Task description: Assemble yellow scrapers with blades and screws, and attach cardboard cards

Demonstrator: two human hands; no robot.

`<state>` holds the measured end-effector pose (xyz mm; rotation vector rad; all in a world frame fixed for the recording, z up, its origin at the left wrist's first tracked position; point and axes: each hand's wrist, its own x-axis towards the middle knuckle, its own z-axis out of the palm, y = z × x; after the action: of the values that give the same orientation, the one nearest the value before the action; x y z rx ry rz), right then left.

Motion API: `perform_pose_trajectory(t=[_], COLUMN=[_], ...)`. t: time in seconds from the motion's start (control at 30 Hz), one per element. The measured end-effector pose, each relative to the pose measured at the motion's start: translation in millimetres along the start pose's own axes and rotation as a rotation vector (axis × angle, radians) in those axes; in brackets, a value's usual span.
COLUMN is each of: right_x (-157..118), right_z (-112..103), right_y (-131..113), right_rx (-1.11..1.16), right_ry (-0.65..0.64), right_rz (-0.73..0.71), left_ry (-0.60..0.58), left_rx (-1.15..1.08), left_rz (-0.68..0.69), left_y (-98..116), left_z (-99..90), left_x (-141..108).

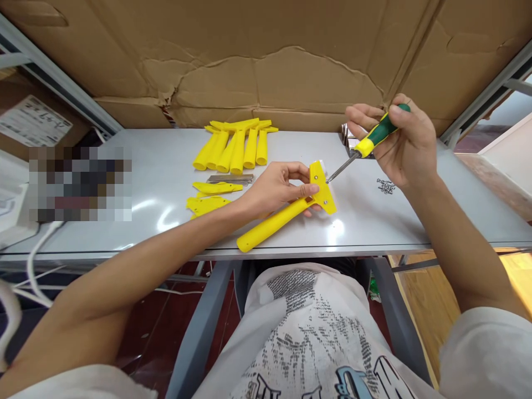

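Your left hand [276, 191] pinches the scraper [270, 227] at its head [322, 187], centre | your right hand [413, 141] loosely wraps the screwdriver [379, 133], upper right | probably best: brace the head, square the shaft [343, 168] to any screw | loose screws [386, 186], right.

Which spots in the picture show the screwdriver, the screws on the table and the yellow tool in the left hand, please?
Screwdriver [383, 129]: head view, on its green grip.
Screws [386, 187]: head view, middle of the small pile.
Yellow tool [272, 226]: head view, on its long handle.
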<state>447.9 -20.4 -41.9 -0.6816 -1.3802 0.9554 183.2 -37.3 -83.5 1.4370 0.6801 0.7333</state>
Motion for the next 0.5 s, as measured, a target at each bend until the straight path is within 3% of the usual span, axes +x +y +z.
perform_pose_trajectory(t=[0.5], right_x=[-12], right_z=[13], right_y=[1], right_rx=[-0.025], right_ry=[-0.036], right_rz=[-0.059], left_ry=[-0.003], left_rx=[0.027], left_rz=[-0.046], left_y=[8], left_z=[9.6], left_x=[-9])
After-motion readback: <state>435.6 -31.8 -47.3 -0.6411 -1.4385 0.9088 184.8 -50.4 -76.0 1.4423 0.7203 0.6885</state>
